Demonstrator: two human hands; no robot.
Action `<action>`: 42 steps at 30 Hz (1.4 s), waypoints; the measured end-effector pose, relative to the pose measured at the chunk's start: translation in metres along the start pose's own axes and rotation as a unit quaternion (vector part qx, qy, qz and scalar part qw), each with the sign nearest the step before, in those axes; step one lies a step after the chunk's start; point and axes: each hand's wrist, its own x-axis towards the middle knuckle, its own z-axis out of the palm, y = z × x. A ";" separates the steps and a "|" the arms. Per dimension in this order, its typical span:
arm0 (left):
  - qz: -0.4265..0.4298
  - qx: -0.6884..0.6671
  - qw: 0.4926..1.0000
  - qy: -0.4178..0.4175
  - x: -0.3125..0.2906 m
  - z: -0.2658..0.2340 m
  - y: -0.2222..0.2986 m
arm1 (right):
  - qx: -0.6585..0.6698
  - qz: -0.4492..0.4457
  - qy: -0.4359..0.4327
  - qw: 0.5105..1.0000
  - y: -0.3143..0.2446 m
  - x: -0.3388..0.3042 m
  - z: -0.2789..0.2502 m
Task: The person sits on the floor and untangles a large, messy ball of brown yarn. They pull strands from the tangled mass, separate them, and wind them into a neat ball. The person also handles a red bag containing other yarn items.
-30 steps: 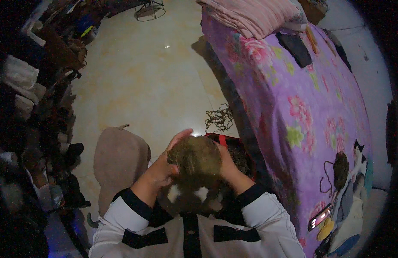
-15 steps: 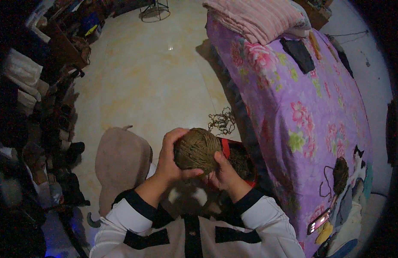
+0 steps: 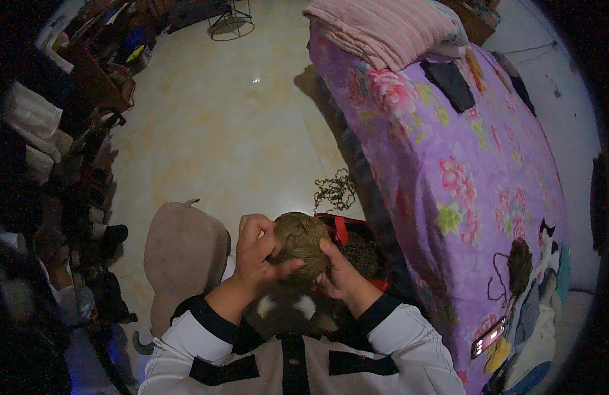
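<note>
Both hands are on a round, olive-brown ball of yarn (image 3: 302,238) held above my lap. My left hand (image 3: 254,253) is closed against the ball's left side, with bent, raised fingers and the thumb across its front. On the right side, my right hand (image 3: 344,275) grips the ball, thumb pressed on the surface and the other fingers mostly hidden below. Just past my right hand sits a dark bag with red trim (image 3: 342,230), holding a mass of dark yarn (image 3: 361,255). Loose crinkled yarn (image 3: 336,191) lies on the floor beyond it.
A brown padded seat (image 3: 183,247) stands at my left. The bed (image 3: 419,171) with a purple floral sheet runs along the right, bearing a dark yarn bundle (image 3: 519,266), a phone (image 3: 488,338) and a folded pink blanket (image 3: 383,29). Shoes (image 3: 110,238) line the far left.
The ball has turned and sits slightly lower. My left fingers have lifted and curled back from around its far side; my right hand keeps its grip.
</note>
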 end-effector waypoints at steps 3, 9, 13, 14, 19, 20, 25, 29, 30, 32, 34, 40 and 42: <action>-0.022 -0.011 1.000 -0.003 -0.001 -0.002 -0.004 | -0.022 0.005 -0.006 1.000 -0.002 -0.002 0.002; -0.121 -0.083 0.989 0.038 -0.003 -0.001 -0.011 | -0.062 -0.051 0.073 0.994 0.010 0.007 -0.011; -0.283 -0.184 0.934 0.112 -0.002 0.004 0.000 | -0.161 -0.136 0.106 0.972 -0.004 0.016 -0.011; -0.253 -0.130 0.958 0.046 -0.004 0.003 0.003 | -0.164 -0.140 0.131 0.968 -0.009 0.013 -0.002; -0.215 -0.056 0.959 -0.173 0.003 0.004 0.007 | -0.387 -0.212 0.171 0.881 -0.001 0.018 -0.016; -0.215 -0.089 0.953 -0.194 0.002 0.004 0.003 | -0.375 -0.220 0.173 0.884 0.001 0.018 -0.015; -0.292 -0.320 0.892 -0.133 0.005 0.002 0.003 | -0.367 -0.234 0.160 0.886 -0.002 0.015 -0.007; -0.374 -0.430 0.813 -0.121 0.005 0.005 0.005 | -0.464 -0.251 0.132 0.839 -0.003 0.013 -0.006; -0.375 -0.424 0.816 -0.119 0.004 0.007 0.003 | -0.501 -0.256 0.127 0.817 -0.003 0.012 -0.008; -0.376 -0.413 0.821 -0.118 0.001 0.010 -0.001 | -0.537 -0.256 0.136 0.792 -0.009 0.006 -0.001; -0.398 -0.484 0.774 -0.090 0.003 0.005 0.001 | -0.534 -0.263 0.110 0.796 -0.016 0.004 -0.004; -0.422 -0.655 0.626 -0.037 -0.003 -0.007 0.000 | -0.465 -0.224 0.159 0.842 -0.039 0.013 -0.035; -0.421 -0.685 0.594 -0.013 -0.004 -0.012 -0.002 | -0.672 -0.173 0.158 0.702 -0.028 0.012 -0.039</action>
